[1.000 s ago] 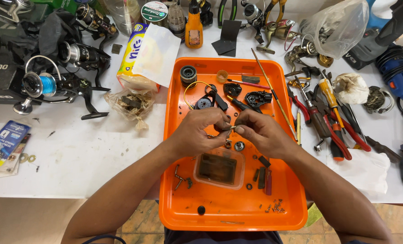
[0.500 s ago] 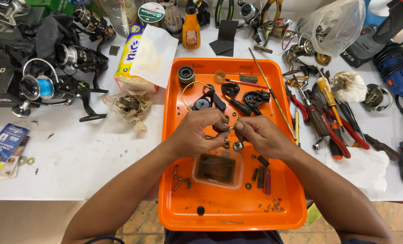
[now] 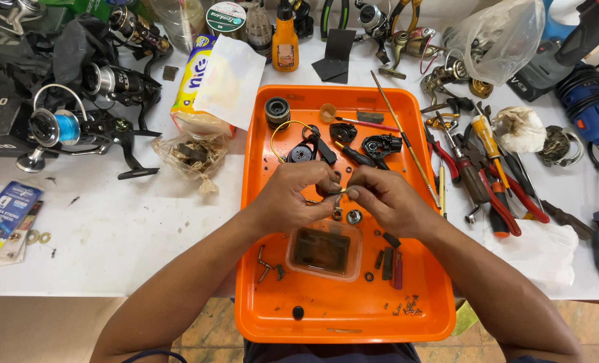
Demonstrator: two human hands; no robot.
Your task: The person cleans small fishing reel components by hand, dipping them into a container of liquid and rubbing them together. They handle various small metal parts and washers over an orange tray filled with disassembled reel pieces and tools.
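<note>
Metal small part (image 3: 336, 193) — perhaps a pin — pinched between left hand (image 3: 298, 196) and right hand (image 3: 385, 198), fingers closed, above orange tray (image 3: 272, 296) on a white table (image 3: 131, 228).

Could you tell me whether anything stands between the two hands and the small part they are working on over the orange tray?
Nothing visible does: the left hand and right hand both already pinch the small metal part between their fingertips, above the orange tray.
</note>
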